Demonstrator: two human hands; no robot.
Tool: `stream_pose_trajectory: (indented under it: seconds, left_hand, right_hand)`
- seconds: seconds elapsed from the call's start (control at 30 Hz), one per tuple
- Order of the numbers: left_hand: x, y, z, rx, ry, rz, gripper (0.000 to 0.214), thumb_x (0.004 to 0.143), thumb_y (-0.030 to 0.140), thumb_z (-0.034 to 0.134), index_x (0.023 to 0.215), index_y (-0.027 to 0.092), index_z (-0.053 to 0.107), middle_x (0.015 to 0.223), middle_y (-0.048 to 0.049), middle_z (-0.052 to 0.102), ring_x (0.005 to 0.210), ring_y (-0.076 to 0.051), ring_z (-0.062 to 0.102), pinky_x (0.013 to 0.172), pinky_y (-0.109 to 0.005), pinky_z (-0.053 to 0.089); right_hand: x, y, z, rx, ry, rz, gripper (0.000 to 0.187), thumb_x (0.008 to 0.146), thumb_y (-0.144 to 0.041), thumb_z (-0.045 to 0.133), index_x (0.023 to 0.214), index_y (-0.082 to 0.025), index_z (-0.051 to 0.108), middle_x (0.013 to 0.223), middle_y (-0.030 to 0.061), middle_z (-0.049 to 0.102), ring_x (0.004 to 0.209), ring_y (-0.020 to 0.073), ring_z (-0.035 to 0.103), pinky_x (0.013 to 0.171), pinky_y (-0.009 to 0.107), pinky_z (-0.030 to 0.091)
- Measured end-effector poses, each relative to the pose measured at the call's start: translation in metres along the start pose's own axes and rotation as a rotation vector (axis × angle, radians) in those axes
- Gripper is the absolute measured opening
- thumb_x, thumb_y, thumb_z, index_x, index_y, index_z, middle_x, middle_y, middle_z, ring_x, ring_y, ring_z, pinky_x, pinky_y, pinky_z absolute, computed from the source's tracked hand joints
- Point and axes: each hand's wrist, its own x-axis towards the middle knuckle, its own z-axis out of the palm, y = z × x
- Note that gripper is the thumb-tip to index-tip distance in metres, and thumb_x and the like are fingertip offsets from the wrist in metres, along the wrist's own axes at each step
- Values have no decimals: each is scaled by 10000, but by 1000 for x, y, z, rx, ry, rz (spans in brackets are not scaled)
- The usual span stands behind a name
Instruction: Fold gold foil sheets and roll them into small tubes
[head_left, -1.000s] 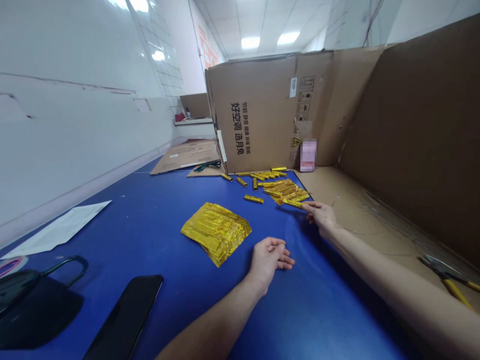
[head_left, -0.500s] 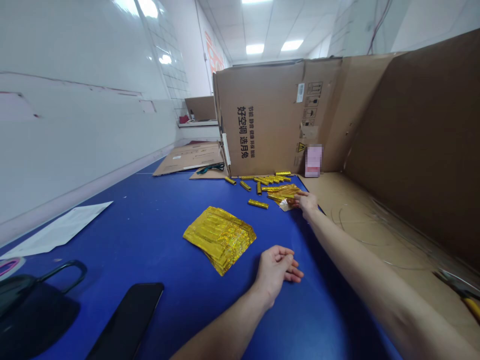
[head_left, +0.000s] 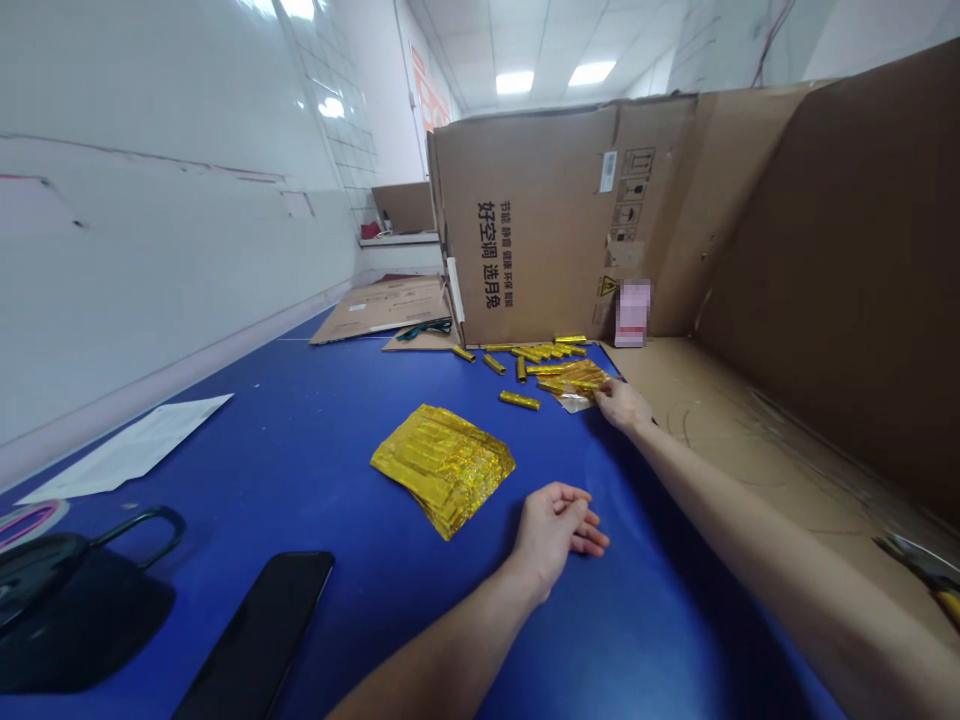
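My right hand [head_left: 625, 406] is at the far right of the blue table, its fingers closed on the near right edge of a loose gold foil sheet [head_left: 576, 404]. A rolled gold strip lies across that foil, its right end close to my fingertips. Several small gold foil rolls [head_left: 519, 401] are scattered to the left and behind. My left hand [head_left: 556, 535] rests on the table with its fingers loosely apart and nothing in it. To its left lies a stack of gold foil sheets [head_left: 442, 465], fanned out unevenly.
A large cardboard box [head_left: 547, 220] walls off the back and right. A black phone [head_left: 259, 635], a dark mug [head_left: 82, 605] and a white paper [head_left: 127, 445] lie at left. Flat cardboard [head_left: 382, 303] sits at the back. Pliers [head_left: 922, 570] are at the right edge.
The view has shifted slightly. My right hand has moved a little to the right at the edge of the loose foil, its fingers drawn closer together. My left hand has stayed put.
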Motion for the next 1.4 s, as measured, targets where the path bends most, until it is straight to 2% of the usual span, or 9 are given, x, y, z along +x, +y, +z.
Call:
stream_pose_trajectory:
  seconds: [0.23,0.47,0.57,0.7,0.8,0.93,1.07,1.23,1.4]
  left_hand:
    - [1,-1,0,33,-9,2,461,575,492,626,800,120,475,625,-9,533,483,-133,573,464,-241,435]
    - [-2,-6,2,193,-79,25,348,616,469,569,675,137,482,556,5,514,426,-116,539,416,-221,403]
    - [-6,-12,1,337,-161,50,208,629,332,580,612,133,523,466,15,495,397,-108,500,398,-202,360]
    - [-11,-12,-2,460,-223,124,71,645,183,549,657,127,589,508,1,539,457,-123,509,456,-218,381]
    - [-14,-4,0,535,-257,300,193,645,109,527,813,148,615,670,-28,616,624,-180,564,618,-283,445]
    - [-18,4,3,620,-337,559,326,706,103,500,1009,178,595,1039,-56,598,990,-237,514,904,-327,351]
    - [-20,2,5,634,-373,570,398,719,79,479,1094,188,556,1095,-46,573,998,-220,519,892,-290,366]
    - [-21,-1,5,680,-361,595,380,700,56,483,1049,172,580,1010,-53,608,946,-225,544,846,-285,393]
    - [-19,-3,3,835,-315,570,265,730,112,469,962,140,595,863,-52,636,788,-203,582,693,-253,443]
  right_hand:
    - [-5,-20,13,-54,-115,-259,296,835,-294,488,1101,-163,490,1098,68,522,902,186,545,742,389,462]
    - [-51,-63,16,-106,-226,-549,292,834,-345,469,1073,-191,537,1118,70,543,1000,207,507,847,386,403]
    - [-78,-98,24,-95,-350,-772,521,732,-481,543,1180,-221,486,1295,57,432,1204,242,325,982,375,260]
    - [-109,-135,32,-113,-495,-936,778,673,-643,470,1305,-214,324,1393,74,264,1270,285,171,989,498,174]
    - [-125,-146,37,-158,-544,-1026,851,645,-678,458,1321,-191,288,1393,94,257,1274,302,142,975,556,126]
    - [-135,-140,39,-329,-465,-1214,617,716,-528,514,1228,-194,429,1314,117,399,1219,305,279,944,548,185]
    - [-136,-127,36,-318,-389,-1225,220,794,-250,473,965,-198,602,1099,89,582,1105,249,428,926,480,231]
    - [-138,-125,31,-222,-318,-1210,208,813,-255,435,803,-175,626,925,100,633,940,236,527,875,448,288]
    - [-139,-123,16,20,-196,-1112,222,821,-193,397,907,-186,602,1022,100,610,1009,210,486,902,381,288]
